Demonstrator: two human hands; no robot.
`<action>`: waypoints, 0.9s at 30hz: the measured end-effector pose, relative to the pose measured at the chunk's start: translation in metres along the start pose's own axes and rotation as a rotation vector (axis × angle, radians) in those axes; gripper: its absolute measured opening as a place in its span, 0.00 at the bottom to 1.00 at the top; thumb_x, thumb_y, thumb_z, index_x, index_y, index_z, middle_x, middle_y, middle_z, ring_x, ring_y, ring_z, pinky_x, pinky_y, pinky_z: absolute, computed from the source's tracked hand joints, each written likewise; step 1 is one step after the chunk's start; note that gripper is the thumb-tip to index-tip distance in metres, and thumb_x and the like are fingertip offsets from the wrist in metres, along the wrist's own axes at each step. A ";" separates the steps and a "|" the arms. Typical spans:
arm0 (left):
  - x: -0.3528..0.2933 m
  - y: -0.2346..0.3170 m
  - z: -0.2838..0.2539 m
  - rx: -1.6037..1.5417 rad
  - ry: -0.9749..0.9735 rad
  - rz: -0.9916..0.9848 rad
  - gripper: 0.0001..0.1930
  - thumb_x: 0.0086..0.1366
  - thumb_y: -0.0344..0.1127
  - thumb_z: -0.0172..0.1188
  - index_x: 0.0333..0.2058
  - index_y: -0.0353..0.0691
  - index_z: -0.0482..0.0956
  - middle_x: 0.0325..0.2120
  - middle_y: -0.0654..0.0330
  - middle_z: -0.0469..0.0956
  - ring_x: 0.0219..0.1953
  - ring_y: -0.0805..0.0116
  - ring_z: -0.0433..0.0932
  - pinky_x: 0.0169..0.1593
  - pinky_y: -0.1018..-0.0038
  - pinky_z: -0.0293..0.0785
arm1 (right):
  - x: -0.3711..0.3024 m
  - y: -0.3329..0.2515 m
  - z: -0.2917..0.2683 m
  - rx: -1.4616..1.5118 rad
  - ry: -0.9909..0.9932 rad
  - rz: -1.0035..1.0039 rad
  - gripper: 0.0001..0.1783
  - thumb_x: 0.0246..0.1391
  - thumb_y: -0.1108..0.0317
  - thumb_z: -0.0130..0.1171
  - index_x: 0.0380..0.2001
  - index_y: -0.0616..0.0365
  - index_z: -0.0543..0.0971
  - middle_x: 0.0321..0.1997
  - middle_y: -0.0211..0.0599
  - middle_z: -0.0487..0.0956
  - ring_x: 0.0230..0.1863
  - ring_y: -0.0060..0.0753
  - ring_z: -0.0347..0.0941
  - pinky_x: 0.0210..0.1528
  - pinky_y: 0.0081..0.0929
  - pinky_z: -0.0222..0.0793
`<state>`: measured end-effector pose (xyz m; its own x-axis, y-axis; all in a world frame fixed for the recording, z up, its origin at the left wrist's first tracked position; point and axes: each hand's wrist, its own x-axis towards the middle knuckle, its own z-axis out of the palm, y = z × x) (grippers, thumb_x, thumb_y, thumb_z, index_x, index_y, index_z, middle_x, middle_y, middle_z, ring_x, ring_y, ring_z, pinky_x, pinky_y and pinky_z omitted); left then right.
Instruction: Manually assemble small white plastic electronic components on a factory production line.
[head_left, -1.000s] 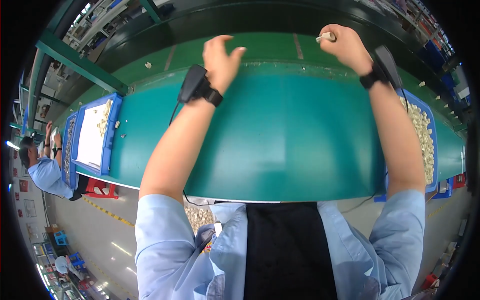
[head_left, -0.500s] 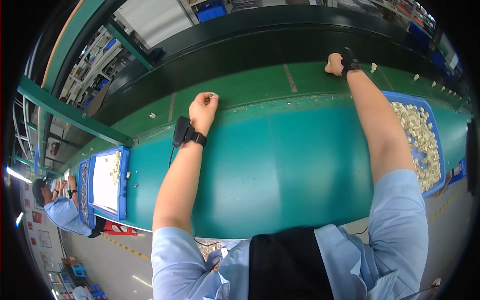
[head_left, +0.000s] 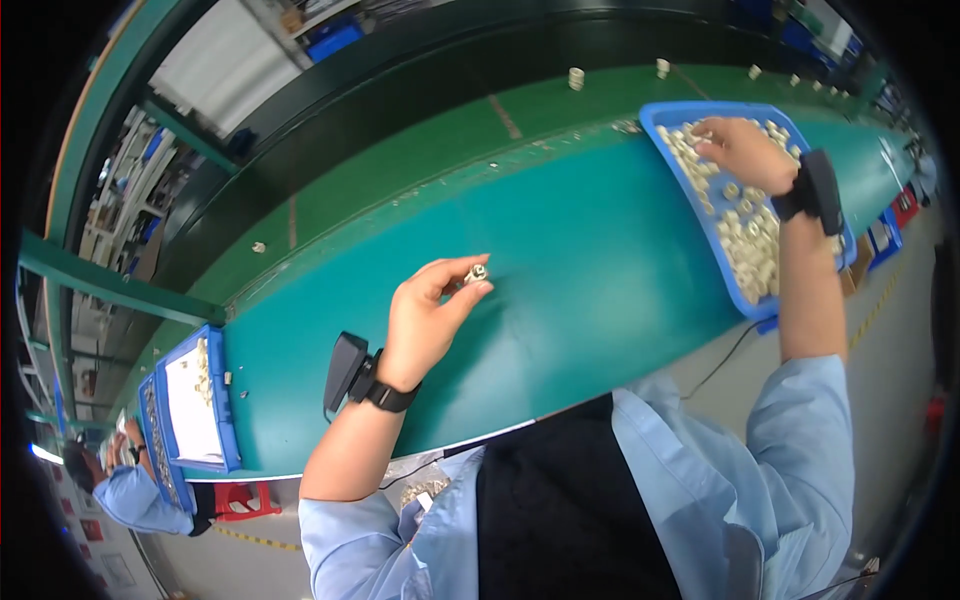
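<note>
My left hand [head_left: 428, 312] is closed in a pinch above the middle of the green work surface. Between its thumb and fingertips sits a small cream cylindrical part [head_left: 477, 271] with a dark centre. On the right, my right hand [head_left: 745, 153] reaches into a blue tray [head_left: 708, 238] of many loose cream parts [head_left: 750, 250]. Its fingers are bent and slightly apart just over the pieces, and I see nothing held between them. A ridged cream part [head_left: 576, 78] stands on the dark green belt [head_left: 440, 165] beyond the work surface.
Several more cream parts, one nearest [head_left: 662, 68], stand in a row along the belt toward the right. Another part [head_left: 259, 247] lies on the belt at left. A blue tray with a white sheet [head_left: 195, 405] rests near a green frame post [head_left: 120, 277]. A co-worker [head_left: 140, 490] sits far left.
My right hand has come back from the belt to the tray, and a cream part now stands where it was. My left hand has moved nearer with its part. The view has turned right.
</note>
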<state>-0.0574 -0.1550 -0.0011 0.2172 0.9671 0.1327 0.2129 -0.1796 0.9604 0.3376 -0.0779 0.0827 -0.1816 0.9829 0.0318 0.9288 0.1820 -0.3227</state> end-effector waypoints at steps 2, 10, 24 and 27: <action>-0.013 0.010 0.006 -0.003 -0.052 0.015 0.13 0.53 0.30 0.63 0.39 0.39 0.78 0.27 0.64 0.75 0.28 0.78 0.71 0.35 0.81 0.69 | -0.041 0.033 0.026 -0.072 0.110 0.043 0.15 0.50 0.62 0.55 0.35 0.63 0.76 0.26 0.45 0.77 0.30 0.42 0.74 0.34 0.32 0.68; -0.046 0.011 0.031 -0.006 -0.067 0.017 0.13 0.52 0.28 0.63 0.39 0.38 0.78 0.28 0.64 0.74 0.28 0.77 0.70 0.35 0.81 0.69 | -0.080 0.056 0.061 0.239 0.019 0.264 0.13 0.51 0.69 0.53 0.39 0.64 0.74 0.34 0.43 0.75 0.36 0.34 0.71 0.40 0.25 0.66; -0.064 0.035 0.057 0.235 0.061 0.257 0.13 0.50 0.29 0.64 0.37 0.38 0.78 0.29 0.59 0.75 0.30 0.66 0.73 0.36 0.74 0.69 | -0.112 -0.121 0.087 1.322 -0.089 -0.253 0.14 0.56 0.70 0.51 0.45 0.64 0.69 0.38 0.35 0.75 0.38 0.26 0.72 0.41 0.19 0.69; -0.068 0.040 0.058 0.334 0.108 0.424 0.14 0.48 0.28 0.65 0.36 0.39 0.77 0.28 0.59 0.74 0.31 0.62 0.72 0.36 0.71 0.68 | -0.116 -0.141 0.101 1.413 -0.205 -0.186 0.14 0.56 0.69 0.50 0.45 0.65 0.69 0.37 0.37 0.75 0.36 0.27 0.74 0.39 0.19 0.70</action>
<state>-0.0079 -0.2382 0.0143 0.2547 0.8075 0.5321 0.4226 -0.5879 0.6898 0.1950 -0.2207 0.0289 -0.4176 0.9049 0.0816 -0.1826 0.0044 -0.9832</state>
